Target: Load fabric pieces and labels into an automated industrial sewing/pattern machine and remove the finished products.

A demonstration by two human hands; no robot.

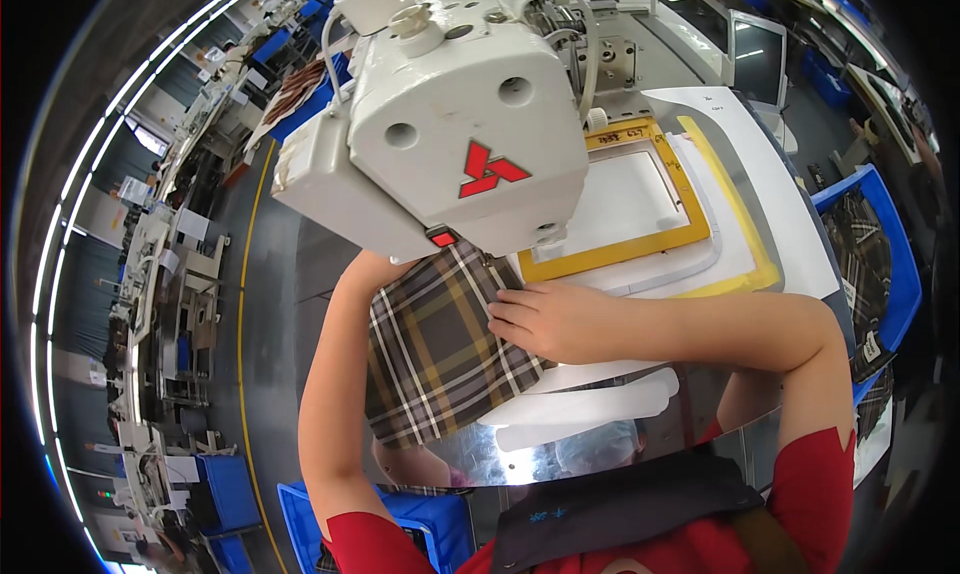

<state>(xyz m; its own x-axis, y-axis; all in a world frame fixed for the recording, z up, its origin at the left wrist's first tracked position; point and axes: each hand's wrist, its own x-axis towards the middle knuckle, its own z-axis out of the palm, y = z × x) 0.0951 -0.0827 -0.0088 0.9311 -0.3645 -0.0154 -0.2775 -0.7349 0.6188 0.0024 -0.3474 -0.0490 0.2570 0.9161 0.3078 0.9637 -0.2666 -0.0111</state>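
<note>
Red emblem (492, 170) on sewing machine (455, 104); handwriting (628, 135) on yellow frame (615, 253).
Grey plaid cloth (440, 349), white-striped, lay partly beneath machine; right hand (548, 319) rested outstretched atop; left hand (383, 271) mostly hidden, grip undetermined.

Cloth (440, 364) before machine head (450, 144); frame (618, 250) right of cloth; bin (907, 294) far right, fabric (862, 254) inside.

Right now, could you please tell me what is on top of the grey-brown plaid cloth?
The bare right hand rests on the right edge of the plaid cloth. The bulky white machine head hides the cloth's upper end and most of the left hand; anything there cannot be seen.
</note>
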